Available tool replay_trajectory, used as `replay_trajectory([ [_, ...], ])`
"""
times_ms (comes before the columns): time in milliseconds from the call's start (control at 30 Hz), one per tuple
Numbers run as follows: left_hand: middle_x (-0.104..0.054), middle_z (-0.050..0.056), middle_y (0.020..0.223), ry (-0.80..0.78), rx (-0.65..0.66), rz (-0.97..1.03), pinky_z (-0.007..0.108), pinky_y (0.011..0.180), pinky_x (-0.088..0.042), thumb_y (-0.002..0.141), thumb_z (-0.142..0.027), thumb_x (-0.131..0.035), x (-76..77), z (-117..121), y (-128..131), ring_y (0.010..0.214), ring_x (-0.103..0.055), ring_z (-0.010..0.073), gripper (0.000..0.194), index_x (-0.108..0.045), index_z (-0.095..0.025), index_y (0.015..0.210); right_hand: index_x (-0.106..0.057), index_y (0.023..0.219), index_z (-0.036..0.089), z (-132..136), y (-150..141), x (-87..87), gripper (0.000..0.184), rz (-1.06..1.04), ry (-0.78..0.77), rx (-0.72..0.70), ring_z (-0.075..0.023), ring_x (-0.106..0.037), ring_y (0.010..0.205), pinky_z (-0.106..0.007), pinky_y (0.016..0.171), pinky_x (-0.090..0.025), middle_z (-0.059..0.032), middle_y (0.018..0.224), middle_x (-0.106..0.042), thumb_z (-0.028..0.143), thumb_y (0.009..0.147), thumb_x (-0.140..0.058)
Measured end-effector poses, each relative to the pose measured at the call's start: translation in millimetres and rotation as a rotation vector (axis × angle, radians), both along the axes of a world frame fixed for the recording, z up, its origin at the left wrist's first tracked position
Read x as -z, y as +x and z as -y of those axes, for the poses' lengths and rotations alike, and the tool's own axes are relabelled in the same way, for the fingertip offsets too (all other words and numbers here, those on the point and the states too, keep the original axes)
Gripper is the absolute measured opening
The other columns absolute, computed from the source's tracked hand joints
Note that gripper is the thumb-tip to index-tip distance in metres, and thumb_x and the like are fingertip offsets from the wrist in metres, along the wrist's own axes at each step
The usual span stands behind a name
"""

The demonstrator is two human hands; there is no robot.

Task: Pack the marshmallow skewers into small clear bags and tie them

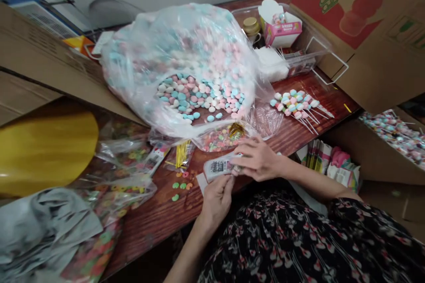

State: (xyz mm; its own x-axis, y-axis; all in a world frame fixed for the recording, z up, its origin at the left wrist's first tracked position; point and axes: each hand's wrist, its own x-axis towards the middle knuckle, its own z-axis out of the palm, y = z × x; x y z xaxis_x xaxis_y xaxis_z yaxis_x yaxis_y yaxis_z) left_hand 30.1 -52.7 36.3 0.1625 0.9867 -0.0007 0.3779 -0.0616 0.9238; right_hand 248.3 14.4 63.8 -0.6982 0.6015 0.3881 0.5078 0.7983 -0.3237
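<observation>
Left to right on the wooden surface (156, 225): two clear bags of colored candy (122, 150), roughly six loose candies (177, 185), and one big plastic bag of pastel candy (179, 44). The left hand (215, 201) and right hand (255, 159) hold one barcode-labeled packet (217, 168) above the surface, fingers (244, 143) clamped on it. One bunch of candy sticks (295, 106) lies farther right.
</observation>
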Motion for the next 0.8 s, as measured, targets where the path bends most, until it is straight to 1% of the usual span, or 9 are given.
replay_trajectory([
  [33, -0.059, 0.001, 0.059, -0.082, -0.063, 0.075, 0.024, 0.056, -0.044, 0.082, -0.031, -0.064, -0.2, -0.6, 0.0, 0.056, -0.054, 0.0147, 0.016, -0.072, -0.020, 0.074, -0.062, 0.116, 0.022, -4.6, 8.9, 3.4, 0.028, -0.096, 0.021, 0.086, -0.0254, -0.051, 0.111, -0.043, 0.092, -0.034, -0.0094, 0.116, -0.064, 0.030, 0.091, -0.052],
  [100, -0.054, -0.002, 0.053, -0.242, -0.178, 0.220, 0.021, 0.049, -0.041, 0.081, -0.034, -0.066, 1.7, -3.0, 1.0, 0.049, -0.049, 0.0119, 0.019, -0.069, -0.018, 0.071, -0.065, 0.109, 0.019, -19.4, 26.9, 10.1, 0.023, -0.235, 0.011, 0.265, -0.0219, -0.054, 0.100, -0.039, 0.089, -0.038, -0.0088, 0.106, -0.066, 0.023, 0.091, -0.051],
  [133, -0.052, -0.003, 0.051, -0.301, -0.220, 0.292, 0.021, 0.047, -0.040, 0.080, -0.035, -0.066, 3.1, -4.7, 2.6, 0.047, -0.048, 0.0108, 0.021, -0.068, -0.018, 0.070, -0.067, 0.103, 0.017, -29.3, 34.5, 12.8, 0.022, -0.267, -0.004, 0.323, -0.0205, -0.055, 0.094, -0.037, 0.086, -0.040, -0.0088, 0.100, -0.067, 0.019, 0.092, -0.049],
  [200, -0.054, -0.003, 0.051, -0.364, -0.279, 0.449, 0.020, 0.046, -0.041, 0.078, -0.036, -0.068, 5.2, -9.2, 8.5, 0.047, -0.048, 0.0097, 0.022, -0.066, -0.016, 0.069, -0.068, 0.094, 0.016, -52.1, 43.7, 16.2, 0.021, -0.236, -0.031, 0.356, -0.0193, -0.056, 0.087, -0.034, 0.081, -0.041, -0.0084, 0.092, -0.066, 0.016, 0.091, -0.047],
  [333, -0.055, -0.002, 0.052, -0.432, -0.324, 0.716, 0.020, 0.046, -0.041, 0.074, -0.035, -0.074, 2.8, -18.0, 23.5, 0.047, -0.049, 0.0087, 0.023, -0.066, -0.013, 0.074, -0.068, 0.101, 0.015, -97.9, 32.8, 14.9, 0.027, -0.029, -0.033, 0.279, -0.0196, -0.055, 0.093, -0.031, 0.082, -0.040, -0.0089, 0.099, -0.065, 0.009, 0.089, -0.045],
  [467, -0.054, -0.003, 0.053, -0.442, -0.350, 0.779, 0.019, 0.046, -0.041, 0.073, -0.036, -0.075, -2.9, -18.4, 24.4, 0.047, -0.049, 0.0078, 0.026, -0.066, -0.012, 0.077, -0.067, 0.104, 0.017, -129.0, 5.3, 9.5, 0.024, 0.280, -0.019, 0.100, -0.0197, -0.051, 0.093, -0.031, 0.075, -0.035, -0.0091, 0.108, -0.064, 0.010, 0.091, -0.048],
  [533, -0.054, -0.003, 0.052, -0.419, -0.363, 0.765, 0.020, 0.047, -0.042, 0.074, -0.037, -0.075, -3.9, -15.1, 18.5, 0.047, -0.050, 0.0080, 0.026, -0.066, -0.012, 0.076, -0.068, 0.099, 0.017, -137.2, -4.3, 8.1, 0.020, 0.413, -0.002, 0.061, -0.0204, -0.049, 0.092, -0.031, 0.070, -0.032, -0.0096, 0.107, -0.065, 0.011, 0.090, -0.051],
  [633, -0.055, -0.002, 0.051, -0.399, -0.387, 0.749, 0.020, 0.047, -0.041, 0.074, -0.037, -0.075, -1.8, -9.3, 7.6, 0.047, -0.051, 0.0087, 0.027, -0.066, -0.012, 0.075, -0.068, 0.094, 0.016, -143.0, -9.5, 8.8, 0.017, 0.503, 0.039, 0.056, -0.0210, -0.048, 0.091, -0.031, 0.065, -0.027, -0.0099, 0.101, -0.066, 0.012, 0.090, -0.052],
  [800, -0.056, -0.002, 0.054, -0.447, -0.395, 0.839, 0.021, 0.048, -0.043, 0.072, -0.036, -0.078, 4.7, -9.4, -2.0, 0.049, -0.052, 0.0094, 0.026, -0.069, -0.013, 0.075, -0.068, 0.090, 0.015, -142.4, 1.3, 8.9, 0.017, 0.453, 0.155, 0.051, -0.0197, -0.050, 0.085, -0.031, 0.064, -0.025, -0.0087, 0.095, -0.068, 0.012, 0.089, -0.051],
])
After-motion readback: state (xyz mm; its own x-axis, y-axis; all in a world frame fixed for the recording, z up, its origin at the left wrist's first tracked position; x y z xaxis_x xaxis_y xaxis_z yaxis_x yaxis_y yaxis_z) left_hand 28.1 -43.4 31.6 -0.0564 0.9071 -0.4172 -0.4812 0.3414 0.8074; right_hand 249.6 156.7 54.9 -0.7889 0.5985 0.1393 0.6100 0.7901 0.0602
